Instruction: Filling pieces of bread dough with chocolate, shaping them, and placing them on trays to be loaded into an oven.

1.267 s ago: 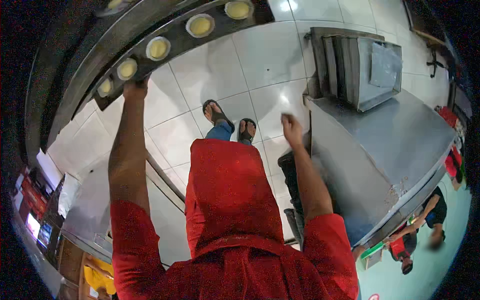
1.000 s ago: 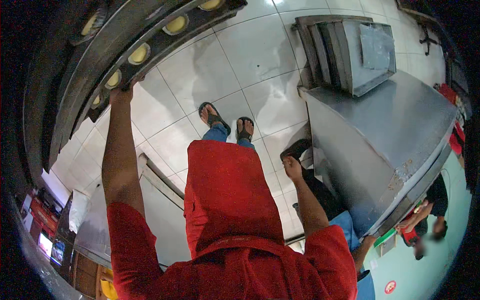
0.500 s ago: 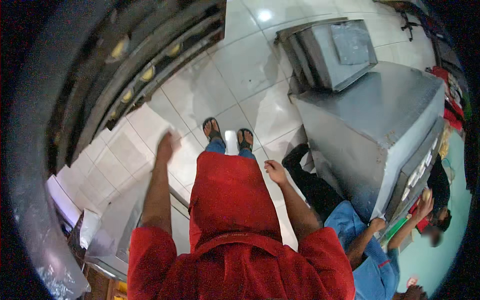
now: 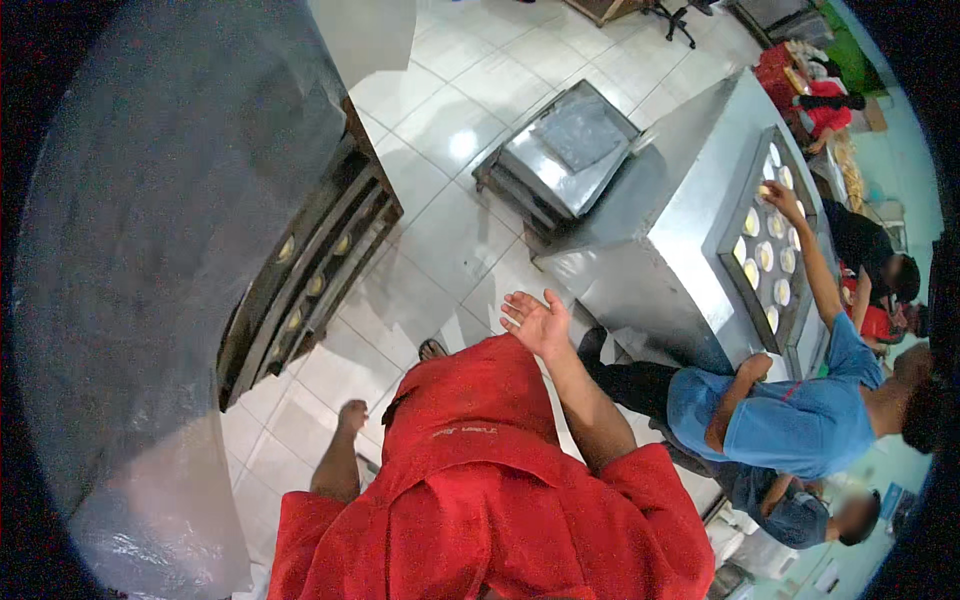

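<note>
My right hand [image 4: 538,322] is open in front of my red apron [image 4: 485,390], palm showing and fingers spread, with nothing in it. Lower on the other side, my left hand [image 4: 352,415] hangs by my hip with its fingers curled and no object visible in it. The thing nearest that hand is a rack of dark trays [image 4: 318,270] holding pale yellow round pieces. A grey plastic sheet [image 4: 170,200] covers the rack's top. Neither hand touches the rack or the steel table [image 4: 640,275] on my right.
A co-worker in a blue shirt [image 4: 790,420] leans at the steel table, one hand over a dark tray [image 4: 741,298] of round pale pieces in cups. A low metal box [image 4: 570,150] stands ahead on the tiled floor [image 4: 430,240]. Other people are at the far right.
My view has turned and moved forward, so the rack now looms larger at left and the tray of cups shows. My right hand has risen and opened; my left hand has dropped back.
</note>
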{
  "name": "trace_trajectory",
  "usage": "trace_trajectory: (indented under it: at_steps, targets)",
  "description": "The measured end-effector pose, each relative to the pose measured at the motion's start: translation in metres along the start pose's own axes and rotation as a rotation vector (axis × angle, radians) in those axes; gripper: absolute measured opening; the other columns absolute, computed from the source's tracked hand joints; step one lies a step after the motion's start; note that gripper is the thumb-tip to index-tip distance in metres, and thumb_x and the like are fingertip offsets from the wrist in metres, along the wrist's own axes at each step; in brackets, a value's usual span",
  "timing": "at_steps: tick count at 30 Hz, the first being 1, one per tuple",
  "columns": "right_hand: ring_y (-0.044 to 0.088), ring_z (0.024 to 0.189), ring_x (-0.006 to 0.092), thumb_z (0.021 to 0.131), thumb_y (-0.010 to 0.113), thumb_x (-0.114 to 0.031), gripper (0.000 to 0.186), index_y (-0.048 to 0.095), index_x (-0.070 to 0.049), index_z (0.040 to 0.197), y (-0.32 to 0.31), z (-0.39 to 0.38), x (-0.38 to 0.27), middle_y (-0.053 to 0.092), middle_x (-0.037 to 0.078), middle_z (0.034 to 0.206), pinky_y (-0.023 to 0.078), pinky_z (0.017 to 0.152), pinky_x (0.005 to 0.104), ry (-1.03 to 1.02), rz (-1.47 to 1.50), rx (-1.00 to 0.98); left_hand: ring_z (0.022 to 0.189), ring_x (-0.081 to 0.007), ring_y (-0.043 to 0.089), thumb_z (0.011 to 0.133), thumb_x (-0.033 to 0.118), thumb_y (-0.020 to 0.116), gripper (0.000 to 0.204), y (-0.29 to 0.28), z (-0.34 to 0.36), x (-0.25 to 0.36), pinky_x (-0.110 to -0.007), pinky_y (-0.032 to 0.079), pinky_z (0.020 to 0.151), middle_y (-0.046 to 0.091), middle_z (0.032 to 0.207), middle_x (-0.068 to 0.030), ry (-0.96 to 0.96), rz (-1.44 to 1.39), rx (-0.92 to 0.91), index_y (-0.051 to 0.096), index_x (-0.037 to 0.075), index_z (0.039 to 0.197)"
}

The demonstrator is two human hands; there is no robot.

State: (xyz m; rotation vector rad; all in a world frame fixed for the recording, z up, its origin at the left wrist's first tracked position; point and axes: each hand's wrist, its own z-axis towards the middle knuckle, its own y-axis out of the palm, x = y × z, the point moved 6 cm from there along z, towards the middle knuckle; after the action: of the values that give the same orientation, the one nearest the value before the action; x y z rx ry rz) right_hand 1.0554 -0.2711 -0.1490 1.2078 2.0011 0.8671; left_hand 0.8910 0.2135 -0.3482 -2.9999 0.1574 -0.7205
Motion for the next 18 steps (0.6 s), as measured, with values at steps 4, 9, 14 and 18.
trace_trajectory:
  at_steps: [4,9,14,18]
  targets:
    - [0.057,0.097,0.0268,0.085,0.048,-0.039,0.04,0.063,-0.003,0.093,-0.059,0.023,-0.006,0.063,0.014,0.101,0.046,0.082,0.0403,-0.116,-0.95,0.478,0.07,-0.0139,0.057,0.088,0.022,0.051,0.022,-0.004,0.024,0.152,-0.028,0.045,0.058,0.058,0.084,-0.0034,0.278,0.008,0.135,0.055,0.005,0.102]
    - [0.058,0.097,0.0369,0.079,0.053,-0.046,0.052,0.064,0.001,0.099,-0.033,0.056,-0.015,0.062,0.025,0.099,0.045,0.087,0.0419,-0.203,-2.179,0.246,0.076,-0.0131,0.059,0.09,0.022,0.054,0.027,0.075,0.015,0.321,-0.028,0.046,0.064,0.062,0.093,-0.0049,0.555,0.044,0.03,0.054,0.004,0.111]
    - [0.057,0.102,0.0361,0.078,0.052,-0.05,0.057,0.065,0.0,0.101,-0.039,0.117,-0.026,0.061,0.022,0.107,0.044,0.089,0.0415,0.356,-2.316,0.042,0.087,-0.0141,0.061,0.092,0.019,0.052,0.028,0.177,-0.02,0.457,-0.027,0.046,0.072,0.062,0.103,-0.0065,0.752,-0.005,-0.133,0.053,0.003,0.115]
    - [0.062,0.093,0.0321,0.078,0.054,-0.041,0.039,0.068,-0.008,0.094,-0.037,0.199,-0.078,0.066,0.016,0.096,0.048,0.077,0.0421,0.406,-2.405,-0.028,0.091,-0.0148,0.061,0.093,0.017,0.05,0.027,0.243,-0.03,0.538,-0.026,0.046,0.076,0.062,0.106,-0.0062,0.894,-0.013,-0.24,0.052,0.003,0.116]
